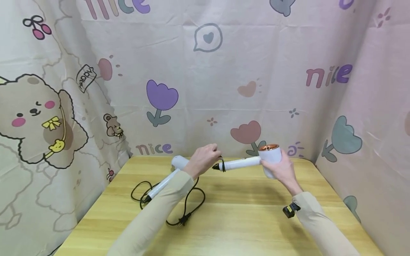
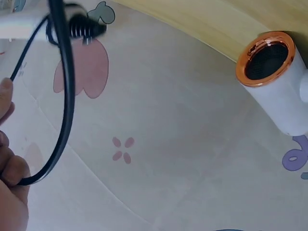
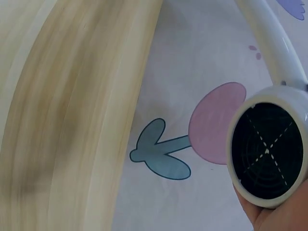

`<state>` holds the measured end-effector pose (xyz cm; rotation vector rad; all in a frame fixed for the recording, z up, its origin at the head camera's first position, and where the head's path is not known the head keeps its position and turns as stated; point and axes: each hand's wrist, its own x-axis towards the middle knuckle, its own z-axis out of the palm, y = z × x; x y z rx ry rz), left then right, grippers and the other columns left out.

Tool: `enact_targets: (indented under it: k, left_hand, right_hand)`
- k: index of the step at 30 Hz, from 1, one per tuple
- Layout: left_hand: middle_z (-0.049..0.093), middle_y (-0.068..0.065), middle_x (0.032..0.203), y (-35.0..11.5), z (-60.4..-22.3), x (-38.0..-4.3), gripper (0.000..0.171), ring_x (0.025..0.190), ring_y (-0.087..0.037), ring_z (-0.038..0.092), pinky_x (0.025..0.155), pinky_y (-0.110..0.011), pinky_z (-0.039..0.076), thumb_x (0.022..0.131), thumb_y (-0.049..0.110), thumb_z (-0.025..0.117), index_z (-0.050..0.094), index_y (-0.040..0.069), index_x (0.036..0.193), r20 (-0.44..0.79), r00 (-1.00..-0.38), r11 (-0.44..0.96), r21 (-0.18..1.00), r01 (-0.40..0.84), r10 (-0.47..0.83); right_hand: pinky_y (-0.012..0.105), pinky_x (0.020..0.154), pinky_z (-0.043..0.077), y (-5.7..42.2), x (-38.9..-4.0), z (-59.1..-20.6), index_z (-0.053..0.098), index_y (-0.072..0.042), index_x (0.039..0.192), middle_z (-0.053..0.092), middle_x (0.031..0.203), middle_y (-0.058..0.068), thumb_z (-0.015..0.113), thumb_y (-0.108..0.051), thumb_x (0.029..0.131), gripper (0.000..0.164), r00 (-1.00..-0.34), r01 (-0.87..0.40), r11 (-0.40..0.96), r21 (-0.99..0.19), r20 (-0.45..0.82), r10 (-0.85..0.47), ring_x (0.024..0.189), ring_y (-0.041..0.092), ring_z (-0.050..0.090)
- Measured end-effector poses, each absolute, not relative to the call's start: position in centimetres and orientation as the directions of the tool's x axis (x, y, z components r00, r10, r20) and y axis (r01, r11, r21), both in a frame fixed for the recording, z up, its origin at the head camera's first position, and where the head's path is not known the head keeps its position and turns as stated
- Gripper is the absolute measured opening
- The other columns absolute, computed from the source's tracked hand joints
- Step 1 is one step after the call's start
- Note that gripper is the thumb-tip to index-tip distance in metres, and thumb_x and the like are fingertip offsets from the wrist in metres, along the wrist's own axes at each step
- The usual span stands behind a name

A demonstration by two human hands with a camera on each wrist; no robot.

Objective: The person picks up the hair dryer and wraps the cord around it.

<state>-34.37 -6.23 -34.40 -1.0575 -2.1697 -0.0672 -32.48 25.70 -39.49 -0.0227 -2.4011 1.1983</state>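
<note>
My right hand [image 1: 283, 168] grips a white hair dryer [image 1: 270, 156] round its head, the copper-coloured rim facing up and the handle pointing left. In the right wrist view, a dark round end of this dryer [image 3: 267, 151] faces the camera, with fingers under it. My left hand [image 1: 204, 158] is just beyond the handle's end, holding the black cord [image 2: 67, 96] in curled fingers. Part of that cord loops round the handle's tip. A second white hair dryer [image 1: 164, 184] lies on the table to the left, partly behind my left forearm; its copper rim [image 2: 245, 77] shows in the left wrist view.
The wooden table [image 1: 237, 220] ends against a patterned curtain [image 1: 208, 71] at the back, with more curtain on both sides. A black cord with a plug [image 1: 184, 218] lies looped on the table near the second dryer.
</note>
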Motion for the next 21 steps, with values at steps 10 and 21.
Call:
enact_targets:
  k: [10,21]
  left_hand:
    - [0.050,0.003,0.071,-7.7,-33.5,-36.7,0.011,0.058,-0.009,0.044,0.047,-0.023,0.040,0.084,0.031,0.074,0.077,0.021,0.089,0.735,-0.450,0.750,-0.118,0.651,0.506]
    - [0.048,0.003,0.067,-7.9,-33.0,-38.7,0.021,0.053,-0.008,0.043,0.047,-0.021,0.035,0.086,0.035,0.073,0.080,0.019,0.098,0.744,-0.577,0.799,0.098,0.593,0.337]
  right_hand:
    - [0.037,0.074,0.050,27.1,-32.9,-39.1,0.044,-0.006,0.139,0.061,0.112,0.020,0.084,-0.044,0.074,0.084,-0.914,-0.225,0.677,-0.701,0.392,0.101,0.094,0.035,0.061]
    - [0.036,0.071,0.056,29.1,-33.6,-38.6,0.044,0.001,0.136,0.060,0.112,0.023,0.078,-0.029,0.083,0.070,-0.961,-0.261,0.496,-0.828,0.270,-0.054,0.087,0.024,0.064]
